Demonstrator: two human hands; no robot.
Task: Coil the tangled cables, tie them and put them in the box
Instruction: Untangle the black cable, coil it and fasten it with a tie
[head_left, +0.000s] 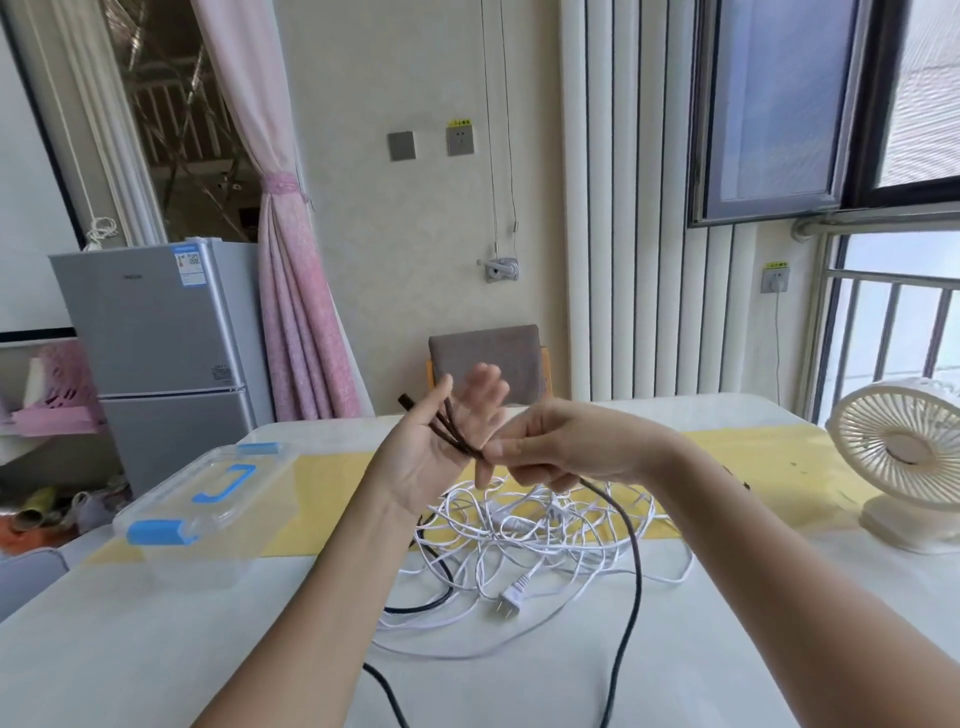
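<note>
Above the table I hold up my left hand (441, 441), palm toward me and fingers straight, with several turns of a dark cable (631, 551) lying across the palm. Its end sticks out past the thumb side. My right hand (540, 449) pinches the same cable beside the left palm. From there the cable hangs in a long loop toward the table's near edge. Under my hands a tangled white cable (524, 535) with a two-pin plug lies on the white table (156, 649). A clear plastic box (202, 499) with blue clips stands at the left, its lid on.
A cream desk fan (904, 457) stands at the table's right edge. A yellow runner (322, 488) crosses the table under the box and cables. A grey chair back (485, 364) is behind the far edge. A small grey fridge (156, 353) stands beyond the table at left.
</note>
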